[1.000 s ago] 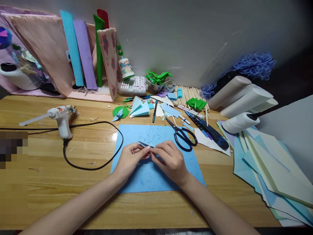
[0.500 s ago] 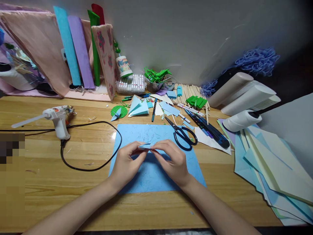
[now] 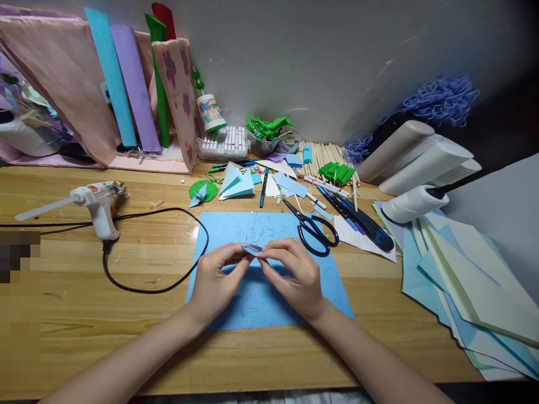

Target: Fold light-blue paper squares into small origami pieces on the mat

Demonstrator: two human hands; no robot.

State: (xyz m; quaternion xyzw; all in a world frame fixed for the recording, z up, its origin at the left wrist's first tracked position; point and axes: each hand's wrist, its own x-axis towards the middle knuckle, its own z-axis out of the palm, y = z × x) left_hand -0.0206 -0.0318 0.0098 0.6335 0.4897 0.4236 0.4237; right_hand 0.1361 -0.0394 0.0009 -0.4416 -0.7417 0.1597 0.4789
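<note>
A small folded piece of blue paper [image 3: 251, 249] is pinched between my two hands, above a blue sheet [image 3: 269, 303] lying on the wooden table. My left hand [image 3: 219, 276] grips its left side with thumb and fingers closed. On the right side, my right hand [image 3: 293, 273] pinches it between thumb and fingertips. The fingers cover part of the paper, so its full shape is hidden. Black-handled scissors [image 3: 314, 231] lie partly on the sheet's upper right corner. A small folded blue paper piece [image 3: 199, 194] rests on a green disc beyond the sheet.
To the left stands a white glue gun [image 3: 100, 210], its black cord [image 3: 147, 290] looping toward the sheet. Paper sheets [image 3: 484, 280] are stacked at the right, near a blue utility knife [image 3: 374, 227]. A marker box [image 3: 223, 143] and paper scraps [image 3: 238, 182] sit at the back.
The folded paper has tilted between my fingers and shows more of its face. Both hands stay in nearly the same place. The whole view has shifted slightly.
</note>
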